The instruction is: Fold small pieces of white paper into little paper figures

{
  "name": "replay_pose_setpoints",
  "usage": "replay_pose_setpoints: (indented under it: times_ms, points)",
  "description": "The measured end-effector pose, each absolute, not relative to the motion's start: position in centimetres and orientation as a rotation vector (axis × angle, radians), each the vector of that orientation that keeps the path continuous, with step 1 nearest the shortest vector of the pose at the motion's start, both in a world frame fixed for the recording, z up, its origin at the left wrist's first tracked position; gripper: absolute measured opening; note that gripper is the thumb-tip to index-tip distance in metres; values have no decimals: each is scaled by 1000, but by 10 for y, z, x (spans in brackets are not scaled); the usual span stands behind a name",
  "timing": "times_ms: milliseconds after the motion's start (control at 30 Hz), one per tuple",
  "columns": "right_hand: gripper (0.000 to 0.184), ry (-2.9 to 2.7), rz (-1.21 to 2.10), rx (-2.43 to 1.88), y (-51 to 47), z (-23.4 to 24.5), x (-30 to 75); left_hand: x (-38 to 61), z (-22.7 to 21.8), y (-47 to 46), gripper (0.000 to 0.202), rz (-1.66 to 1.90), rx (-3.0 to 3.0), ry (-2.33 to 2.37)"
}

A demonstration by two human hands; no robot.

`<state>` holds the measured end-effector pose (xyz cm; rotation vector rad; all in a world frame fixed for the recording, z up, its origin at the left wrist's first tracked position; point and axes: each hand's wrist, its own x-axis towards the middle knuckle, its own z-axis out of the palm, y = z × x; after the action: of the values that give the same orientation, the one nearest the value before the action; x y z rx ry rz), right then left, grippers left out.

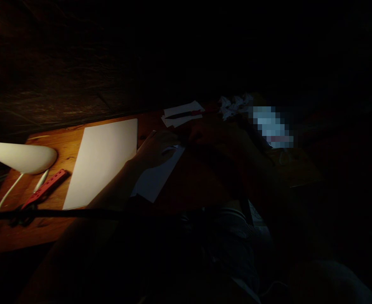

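Note:
My left hand [162,145] is at the upper part of a white sheet of paper [157,177], its fingers curled and closed on the paper's far end. The sheet slants down toward my lap. To the right of it, my right hand [203,134] lies in deep shadow close to the sheet's far corner, and its fingers are too dark to make out. Just beyond both hands, a dark-bladed tool with a red handle [196,112] rests on some cut pieces of white paper [181,110]; whether it is a knife or scissors I cannot tell.
A stack of white paper [105,158] lies left of my hands on the wooden table [75,139]. Farther left are a white lamp [27,158], a red power strip [48,185] and cables. Folded or crumpled white papers [232,105] and a blurred-out bright screen [270,124] are at the right.

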<state>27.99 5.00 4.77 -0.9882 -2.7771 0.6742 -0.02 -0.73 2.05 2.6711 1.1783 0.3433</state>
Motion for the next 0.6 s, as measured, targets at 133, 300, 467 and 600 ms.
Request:
replay_pose_setpoints:
  times_ms: [133, 300, 467, 600]
  points:
    - [35, -2708, 698, -1038, 47, 50, 278, 2, 22, -7, 43, 367, 2661, 1176]
    - [39, -2632, 559, -1074, 50, 51, 281, 4, 23, -7, 45, 370, 2656, 1175]
    - [40, -2702, 537, -1052, 48, 47, 279, 3, 21, -6, 41, 359, 2658, 1182]
    - [41, -2758, 517, -1037, 45, 47, 275, 2, 18, -5, 38, 376, 2673, 1190]
